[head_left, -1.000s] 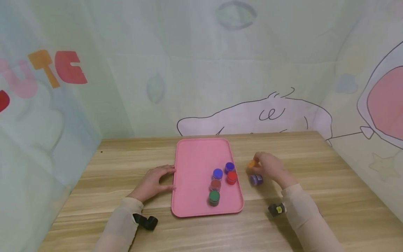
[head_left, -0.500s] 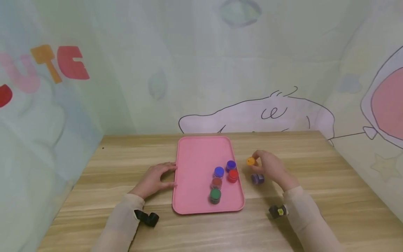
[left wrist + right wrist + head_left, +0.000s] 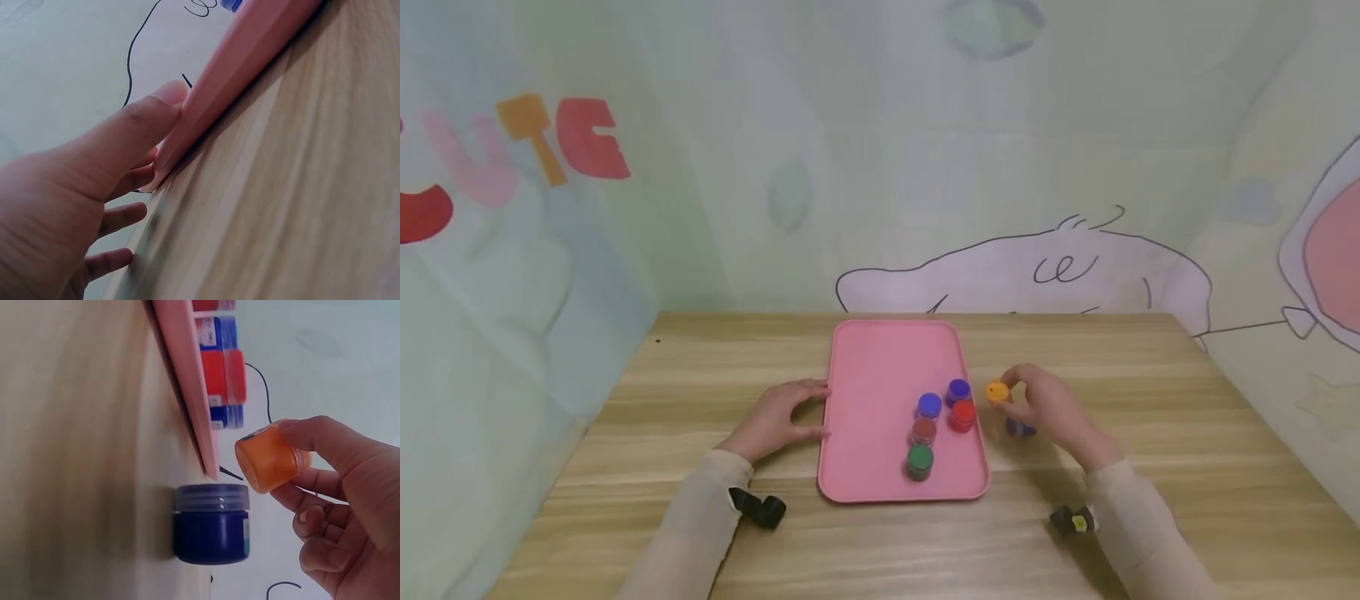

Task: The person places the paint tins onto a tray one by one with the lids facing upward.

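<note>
My right hand (image 3: 1051,410) pinches a small orange paint jar (image 3: 269,459) between thumb and fingers. In the right wrist view the jar is tilted and off the table. Near that hand, a dark purple-blue jar (image 3: 212,525) lies on its side on the table; in the head view the hand partly covers it. My left hand (image 3: 775,419) touches the left edge of the pink tray (image 3: 880,358) with thumb and fingertips, fingers extended. On the tray's right half stand a green-lidded jar (image 3: 920,461), a brown-red one (image 3: 923,432), a red one (image 3: 962,415) and two blue-lidded jars (image 3: 929,406).
The wooden table (image 3: 730,342) meets a printed cloth backdrop (image 3: 895,183) at its far edge and sides. A black wrist camera mount (image 3: 758,507) sits on the left sleeve, and another mount (image 3: 1072,521) on the right sleeve.
My right hand has brought the orange jar a little closer to the tray, and its lid shows more. The purple-blue jar is more covered. My left hand stays at the tray edge.
</note>
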`<state>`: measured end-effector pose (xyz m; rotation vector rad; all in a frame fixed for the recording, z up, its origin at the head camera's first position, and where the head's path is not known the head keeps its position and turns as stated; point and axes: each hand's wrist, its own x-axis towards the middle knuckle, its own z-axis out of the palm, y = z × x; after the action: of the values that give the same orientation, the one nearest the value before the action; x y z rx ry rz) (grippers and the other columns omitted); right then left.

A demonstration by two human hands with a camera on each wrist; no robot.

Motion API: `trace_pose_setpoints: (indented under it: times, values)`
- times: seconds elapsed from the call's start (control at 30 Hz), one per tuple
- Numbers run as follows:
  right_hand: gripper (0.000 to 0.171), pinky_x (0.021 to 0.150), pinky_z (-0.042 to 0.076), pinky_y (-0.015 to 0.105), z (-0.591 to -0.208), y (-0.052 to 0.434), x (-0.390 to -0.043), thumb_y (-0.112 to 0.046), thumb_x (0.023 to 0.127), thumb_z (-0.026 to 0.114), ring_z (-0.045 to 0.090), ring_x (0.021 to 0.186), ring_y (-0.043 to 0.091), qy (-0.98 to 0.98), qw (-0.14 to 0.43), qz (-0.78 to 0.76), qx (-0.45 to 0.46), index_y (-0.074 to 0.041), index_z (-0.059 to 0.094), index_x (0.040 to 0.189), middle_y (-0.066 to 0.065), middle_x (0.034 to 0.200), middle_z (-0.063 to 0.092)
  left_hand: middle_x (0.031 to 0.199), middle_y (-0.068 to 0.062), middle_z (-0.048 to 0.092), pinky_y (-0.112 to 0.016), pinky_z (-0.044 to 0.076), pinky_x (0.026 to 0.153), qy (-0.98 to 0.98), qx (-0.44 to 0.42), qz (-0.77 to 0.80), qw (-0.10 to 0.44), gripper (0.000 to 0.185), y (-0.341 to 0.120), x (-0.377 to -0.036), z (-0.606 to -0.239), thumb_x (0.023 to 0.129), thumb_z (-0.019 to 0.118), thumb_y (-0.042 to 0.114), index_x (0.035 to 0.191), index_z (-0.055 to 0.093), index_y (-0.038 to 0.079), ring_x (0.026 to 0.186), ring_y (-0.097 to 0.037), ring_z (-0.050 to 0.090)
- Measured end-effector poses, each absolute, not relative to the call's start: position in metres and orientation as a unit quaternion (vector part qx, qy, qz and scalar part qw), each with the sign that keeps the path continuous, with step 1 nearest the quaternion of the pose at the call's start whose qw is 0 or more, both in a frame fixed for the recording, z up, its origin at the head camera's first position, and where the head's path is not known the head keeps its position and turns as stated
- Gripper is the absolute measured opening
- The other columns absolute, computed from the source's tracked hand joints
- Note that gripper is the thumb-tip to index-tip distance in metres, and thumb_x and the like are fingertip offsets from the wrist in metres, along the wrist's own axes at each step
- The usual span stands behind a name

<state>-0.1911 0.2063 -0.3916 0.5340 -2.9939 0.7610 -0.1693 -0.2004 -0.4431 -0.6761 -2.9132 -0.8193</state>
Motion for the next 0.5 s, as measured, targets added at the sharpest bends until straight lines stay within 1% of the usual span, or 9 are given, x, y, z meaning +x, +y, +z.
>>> trace_pose_setpoints:
  times: [0.07,0.17,0.3,0.4,0.5]
  values:
    - [0.031,0.058,0.042,0.022,-0.394,0.204,-0.188,-0.024,0.083,0.075,0.048,0.070,0.016,-0.954,0.004,0.248,0.168,-0.005,0.065,0.105,0.006,0.093,0.064,0.143,-0.009,0.052,-0.054,0.035,0.114,-0.940,-0.217,-0.264,0.019,0.067,-0.201,-0.169,-0.443,0.079,0.075,0.045,0.135,0.056,0.013,0.134,-0.033,0.046]
    - [0.029,0.052,0.041,0.021,-0.398,0.200,-0.183,-0.023,0.083,0.075,0.046,0.064,0.014,-0.951,0.005,0.256,0.176,-0.005,0.065,0.104,0.005,0.088,0.062,0.144,-0.009,0.052,-0.054,0.035,0.114,-0.941,-0.213,-0.263,0.017,0.067,-0.202,-0.169,-0.442,0.079,0.075,0.044,0.135,0.056,0.014,0.135,-0.033,0.046]
    - [0.027,0.048,0.041,0.020,-0.401,0.195,-0.178,-0.022,0.083,0.075,0.045,0.058,0.013,-0.945,-0.012,0.276,0.176,-0.008,0.065,0.103,0.003,0.081,0.060,0.145,-0.009,0.051,-0.054,0.034,0.115,-0.941,-0.209,-0.266,0.017,0.067,-0.204,-0.168,-0.442,0.079,0.076,0.043,0.135,0.056,0.014,0.135,-0.034,0.045]
    - [0.027,0.048,0.042,0.020,-0.403,0.193,-0.176,-0.023,0.082,0.075,0.046,0.058,0.013,-0.943,-0.025,0.286,0.167,-0.011,0.064,0.104,0.002,0.080,0.058,0.145,-0.009,0.051,-0.052,0.035,0.115,-0.939,-0.213,-0.267,0.019,0.066,-0.203,-0.168,-0.441,0.079,0.076,0.043,0.135,0.056,0.014,0.135,-0.033,0.046]
    - [0.029,0.050,0.043,0.021,-0.404,0.194,-0.172,-0.022,0.082,0.075,0.047,0.060,0.014,-0.943,-0.025,0.287,0.168,-0.010,0.064,0.105,0.003,0.083,0.060,0.144,-0.008,0.052,-0.050,0.036,0.115,-0.938,-0.218,-0.268,0.019,0.065,-0.201,-0.169,-0.441,0.079,0.076,0.042,0.134,0.057,0.014,0.135,-0.031,0.047]
